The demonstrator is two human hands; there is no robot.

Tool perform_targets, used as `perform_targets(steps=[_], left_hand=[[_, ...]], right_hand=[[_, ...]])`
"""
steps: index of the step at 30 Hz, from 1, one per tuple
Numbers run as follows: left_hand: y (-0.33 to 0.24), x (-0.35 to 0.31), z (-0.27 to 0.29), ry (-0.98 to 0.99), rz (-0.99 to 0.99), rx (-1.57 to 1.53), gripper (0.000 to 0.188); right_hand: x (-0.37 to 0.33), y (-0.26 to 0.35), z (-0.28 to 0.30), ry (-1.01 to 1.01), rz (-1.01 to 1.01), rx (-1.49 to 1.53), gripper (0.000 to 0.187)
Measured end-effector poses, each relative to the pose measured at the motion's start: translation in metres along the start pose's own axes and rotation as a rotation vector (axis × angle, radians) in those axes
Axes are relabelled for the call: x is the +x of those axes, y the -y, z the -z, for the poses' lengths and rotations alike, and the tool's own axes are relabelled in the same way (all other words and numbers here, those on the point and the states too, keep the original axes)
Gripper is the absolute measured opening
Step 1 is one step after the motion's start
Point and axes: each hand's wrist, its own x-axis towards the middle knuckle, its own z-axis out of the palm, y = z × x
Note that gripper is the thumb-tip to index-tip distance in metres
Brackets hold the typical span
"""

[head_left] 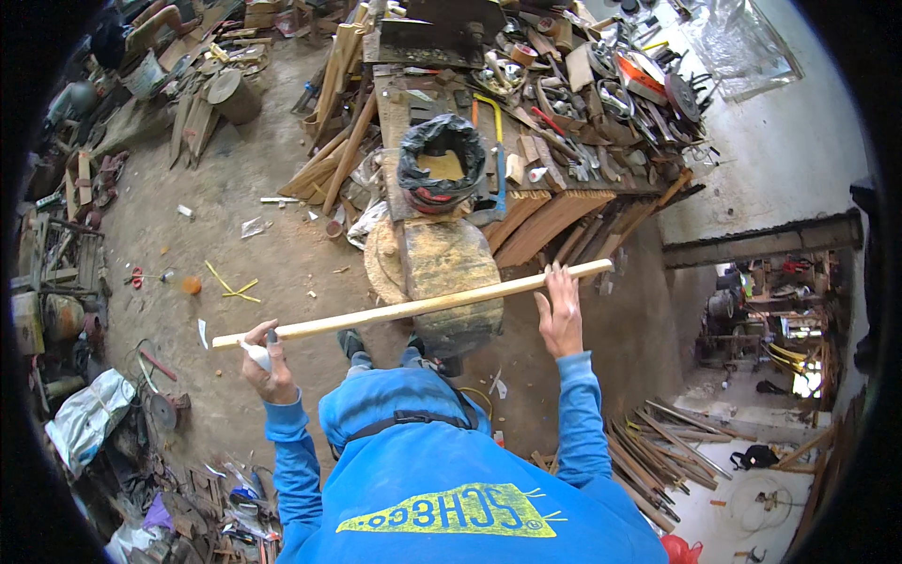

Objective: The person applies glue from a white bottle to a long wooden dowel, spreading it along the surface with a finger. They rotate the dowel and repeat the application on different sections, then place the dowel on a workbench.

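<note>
Below you, on the dirt floor, stands a worn block streaked with yellow, and beyond it a workbench crowded with tools, boards and a black bag with a pale lump inside. Across all this you hold a long pale wooden stick level in front of your chest, spanning from hand to hand above the block.

Your right hand sits near the far end with its fingers laid over the stick; whether the thumb closes beneath, I cannot tell. Your left hand is clenched just below the other end, grasping a small white tube whose tip meets the wood.

To handle it well, I judge you should keep the stick horizontal, steady it firmly with the right hand so it does not roll, and keep the tube tip pressed lightly against the wood. Mind your shoes beside the block.
</note>
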Motion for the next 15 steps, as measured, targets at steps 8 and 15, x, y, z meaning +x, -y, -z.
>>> perform_targets(steps=[8, 15], left_hand=[[-0.021, 0.01, 0.005, 0.001, -0.09, 0.058, 0.019], [-0.024, 0.005, 0.016, -0.053, -0.19, 0.122, 0.022]], right_hand=[[-0.035, 0.177, -0.085, 0.103, 0.386, 0.209, 0.058], [-0.045, 0.263, -0.094, 0.236, 0.616, 0.302, 0.063]])
